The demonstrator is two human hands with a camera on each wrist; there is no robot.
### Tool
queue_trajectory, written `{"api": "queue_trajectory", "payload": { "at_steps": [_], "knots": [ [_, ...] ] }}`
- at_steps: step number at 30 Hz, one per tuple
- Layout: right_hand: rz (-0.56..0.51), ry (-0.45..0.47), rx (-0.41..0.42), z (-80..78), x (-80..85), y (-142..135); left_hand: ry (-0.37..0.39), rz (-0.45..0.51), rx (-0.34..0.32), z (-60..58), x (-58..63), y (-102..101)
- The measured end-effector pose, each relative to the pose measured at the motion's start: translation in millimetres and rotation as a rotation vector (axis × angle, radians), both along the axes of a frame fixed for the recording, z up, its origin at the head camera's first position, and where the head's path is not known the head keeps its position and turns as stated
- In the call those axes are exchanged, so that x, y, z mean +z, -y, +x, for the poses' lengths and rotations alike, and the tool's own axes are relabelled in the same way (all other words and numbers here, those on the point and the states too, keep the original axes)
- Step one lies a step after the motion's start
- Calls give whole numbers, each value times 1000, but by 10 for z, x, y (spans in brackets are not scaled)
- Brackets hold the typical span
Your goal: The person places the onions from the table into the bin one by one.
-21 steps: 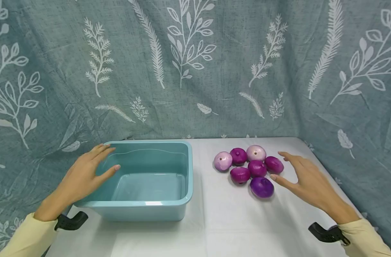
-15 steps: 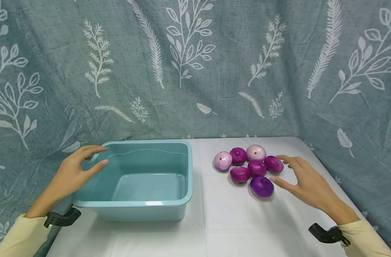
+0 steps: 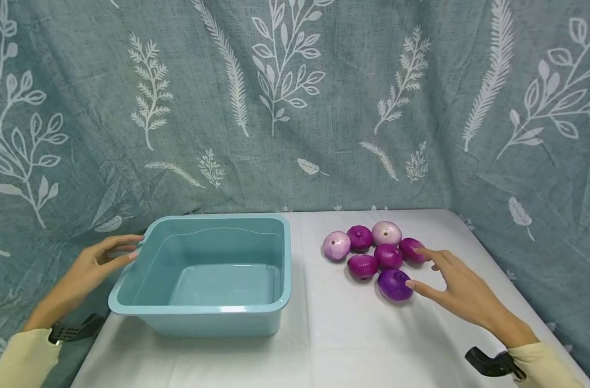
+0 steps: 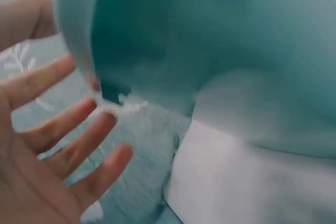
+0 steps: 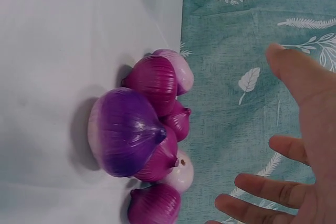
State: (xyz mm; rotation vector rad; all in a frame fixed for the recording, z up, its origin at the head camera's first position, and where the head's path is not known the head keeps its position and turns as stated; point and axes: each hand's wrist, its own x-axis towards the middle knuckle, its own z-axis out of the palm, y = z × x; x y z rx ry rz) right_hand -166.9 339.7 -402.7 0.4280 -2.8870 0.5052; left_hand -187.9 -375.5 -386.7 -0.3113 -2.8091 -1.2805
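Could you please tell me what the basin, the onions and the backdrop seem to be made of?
Basin: probably moulded plastic, smooth with a soft sheen, judging by its rounded corners and bright glint.
Onions: glossy, finely ribbed skins; real or artificial, the look leaves open.
Backdrop: apparently woven fabric, matte, with wrinkles and a thread-like texture.

Creased blue-green curtain [image 3: 343, 129] with white leaf prints [image 3: 307, 165], behind and beside white table surface [image 3: 353, 339].
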Motion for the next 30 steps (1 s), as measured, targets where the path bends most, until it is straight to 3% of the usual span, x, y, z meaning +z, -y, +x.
{"api": "queue_trajectory", "payload": {
  "at_steps": [9,30],
  "knots": [
    [9,60,-28,-36,-136,-12,66,159,-164,20,-212,202],
    [-24,44,-24,-167,-611,-83,164,281,-274,-15,-347,270]
  ]
}}
